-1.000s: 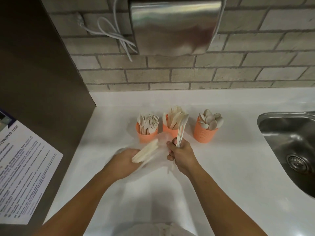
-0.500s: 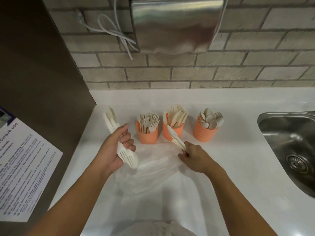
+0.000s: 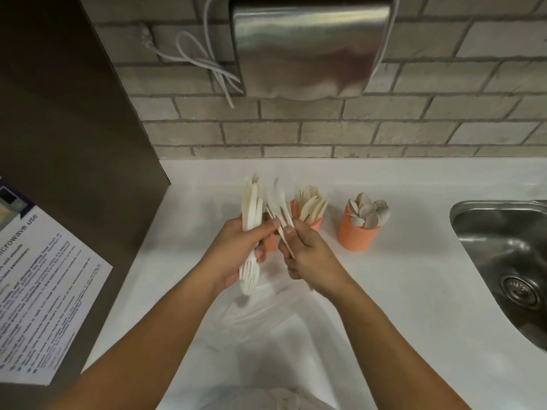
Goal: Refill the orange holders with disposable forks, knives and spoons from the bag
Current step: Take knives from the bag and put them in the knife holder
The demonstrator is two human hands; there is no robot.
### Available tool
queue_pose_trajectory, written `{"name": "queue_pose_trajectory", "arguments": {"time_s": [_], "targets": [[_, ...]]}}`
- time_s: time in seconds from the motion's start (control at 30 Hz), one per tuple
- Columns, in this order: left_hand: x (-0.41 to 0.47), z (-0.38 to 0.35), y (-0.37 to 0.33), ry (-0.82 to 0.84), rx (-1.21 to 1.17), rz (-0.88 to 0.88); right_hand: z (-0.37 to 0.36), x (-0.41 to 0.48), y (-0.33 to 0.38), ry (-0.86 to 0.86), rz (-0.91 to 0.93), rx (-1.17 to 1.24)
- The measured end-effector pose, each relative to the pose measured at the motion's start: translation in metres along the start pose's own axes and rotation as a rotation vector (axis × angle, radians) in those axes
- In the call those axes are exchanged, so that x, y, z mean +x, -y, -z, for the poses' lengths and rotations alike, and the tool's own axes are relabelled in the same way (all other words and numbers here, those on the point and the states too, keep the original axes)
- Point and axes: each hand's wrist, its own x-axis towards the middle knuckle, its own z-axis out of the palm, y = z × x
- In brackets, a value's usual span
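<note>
My left hand [image 3: 236,250] grips a bundle of white forks [image 3: 251,220], handles up and tines pointing down. My right hand [image 3: 307,255] pinches a few white knives [image 3: 279,207], blades up, close beside the fork bundle. Both hands are raised over the counter in front of the orange holders. The left holder [image 3: 270,244] is mostly hidden behind my hands. The middle holder [image 3: 316,223] holds knives. The right holder [image 3: 356,235] holds spoons. A clear plastic bag [image 3: 266,318] lies flat on the white counter [image 3: 399,291] below my hands.
A steel sink [image 3: 503,261] is sunk into the counter at the right. A metal dispenser [image 3: 310,45] and a white cable [image 3: 201,60] hang on the brick wall. At the left, a dark panel carries a printed notice [image 3: 44,291].
Both hands have risen and come together in front of the holders. My left hand brought the forks rightward; my right hand lifted the knives from near the counter.
</note>
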Motion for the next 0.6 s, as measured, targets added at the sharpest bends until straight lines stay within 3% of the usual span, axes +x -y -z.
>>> {"name": "queue_pose_trajectory", "arguments": {"time_s": [0.1,0.3,0.53,0.6], "targets": [[-0.001,0.000,0.014,-0.002,0.060,-0.019,-0.014,0.001,-0.009,-0.071,-0.038,0.072],[0.001,0.003,0.033,-0.227,0.001,0.005,-0.031,-0.003,-0.021,-0.104,0.002,-0.079],[0.001,0.030,0.041,-0.330,-0.035,0.036,-0.026,0.004,-0.028,-0.253,0.106,-0.280],[-0.001,0.041,0.039,-0.330,-0.089,0.065,-0.017,0.007,-0.023,-0.272,0.092,-0.232]]}}
